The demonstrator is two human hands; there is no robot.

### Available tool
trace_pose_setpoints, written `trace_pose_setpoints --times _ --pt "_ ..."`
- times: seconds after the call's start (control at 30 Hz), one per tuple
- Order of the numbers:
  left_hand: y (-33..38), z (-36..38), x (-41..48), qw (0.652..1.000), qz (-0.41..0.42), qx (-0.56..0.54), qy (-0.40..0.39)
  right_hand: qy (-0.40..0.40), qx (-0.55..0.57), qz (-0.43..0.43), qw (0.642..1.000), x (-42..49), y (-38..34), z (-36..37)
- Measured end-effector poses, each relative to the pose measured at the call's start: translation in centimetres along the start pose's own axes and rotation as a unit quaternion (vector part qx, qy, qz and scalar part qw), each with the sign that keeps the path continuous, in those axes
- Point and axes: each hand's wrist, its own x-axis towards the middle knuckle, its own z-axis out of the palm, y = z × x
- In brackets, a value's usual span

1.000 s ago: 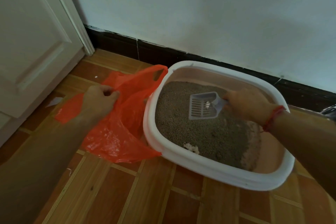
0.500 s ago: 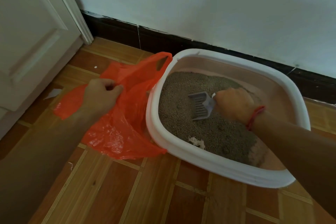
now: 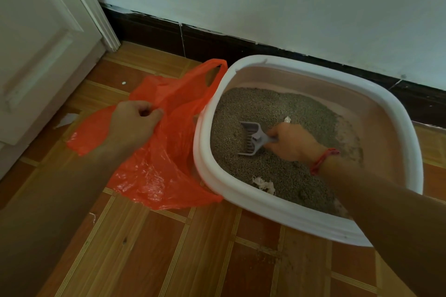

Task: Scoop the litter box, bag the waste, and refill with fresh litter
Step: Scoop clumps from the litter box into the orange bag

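Note:
A white-rimmed litter box with pink inner walls sits on the floor by the wall, holding grey litter. My right hand grips the handle of a grey slotted scoop, whose blade is dug into the litter near the middle. Against the box's left side lies an orange plastic bag; my left hand pinches its edge. A white clump lies in the litter at the near rim, and a small pale piece lies just beyond my right hand.
A white door and its frame stand at the left. A black skirting runs under the pale wall behind the box. Brown tiled floor stretches toward me, with a white paper scrap near the door.
The scoop was raised above the litter; my right hand lowered it and pushed its blade into the litter. My left hand kept its hold on the bag.

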Motion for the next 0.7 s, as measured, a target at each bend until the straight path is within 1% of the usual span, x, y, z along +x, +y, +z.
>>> trace_pose_setpoints --times 0.07,0.2,0.43,0.57,0.7 --pt "0.0 0.0 -0.1 1.0 0.001 0.002 0.001 0.006 0.025 -0.003 1.0 -0.2 0.3 0.4" --pt "0.1 -0.1 -0.3 1.0 0.003 -0.003 -0.002 0.025 0.039 -0.001 0.999 -0.9 0.9 0.2" --pt "0.4 -0.7 -0.5 1.0 0.001 -0.008 -0.001 0.04 0.073 -0.009 0.997 -2.2 1.1 -3.1" --pt "0.8 -1.1 -0.6 1.0 0.0 -0.005 0.0 0.059 0.075 0.014 0.995 -3.1 1.8 -4.8" --pt "1.1 -1.5 -0.8 1.0 0.013 0.013 0.006 0.062 0.057 0.012 0.996 -4.5 1.6 -6.1"
